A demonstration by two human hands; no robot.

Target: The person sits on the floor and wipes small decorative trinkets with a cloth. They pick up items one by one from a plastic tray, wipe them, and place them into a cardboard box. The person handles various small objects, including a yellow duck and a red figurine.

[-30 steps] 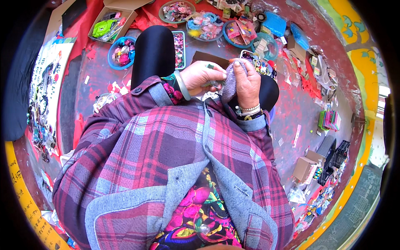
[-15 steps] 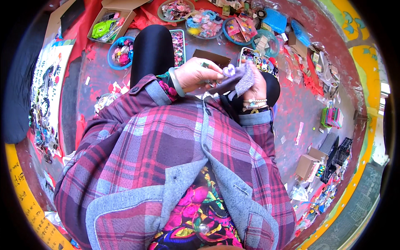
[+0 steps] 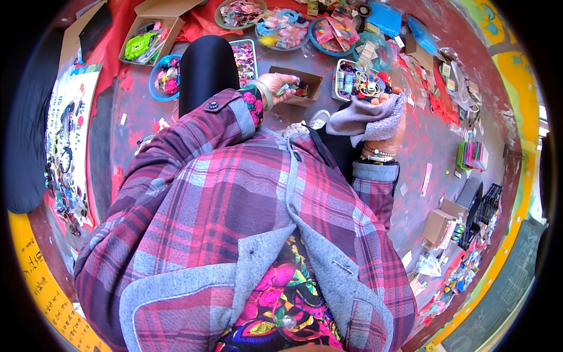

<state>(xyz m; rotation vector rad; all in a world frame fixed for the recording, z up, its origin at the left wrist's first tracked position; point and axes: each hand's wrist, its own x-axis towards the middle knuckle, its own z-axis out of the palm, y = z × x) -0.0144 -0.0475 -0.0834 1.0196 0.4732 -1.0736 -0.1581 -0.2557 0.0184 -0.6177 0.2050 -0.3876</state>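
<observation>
My left hand [image 3: 274, 85] is closed around a small greenish-white thing [image 3: 284, 90], too small to name, beside an open cardboard box [image 3: 317, 89] with small coloured pieces inside. On the right, my right hand [image 3: 394, 132] grips a lavender fuzzy cloth [image 3: 365, 119] that droops toward my knee. Just beyond the cloth stands a white basket [image 3: 336, 88] full of hair ties and small bottles or rolls.
A blue basin [image 3: 153, 81] of colourful accessories lies left of my raised knee. Further basins, including a blue one [image 3: 317, 46], line the far side. A white board [image 3: 75, 94] with hair ornaments is at the left; cartons [image 3: 437, 227] lie at right.
My hands have moved apart: the left toward the cardboard box, the right outward with the cloth, which now hangs more spread out. The purple flower piece between them is no longer plainly seen.
</observation>
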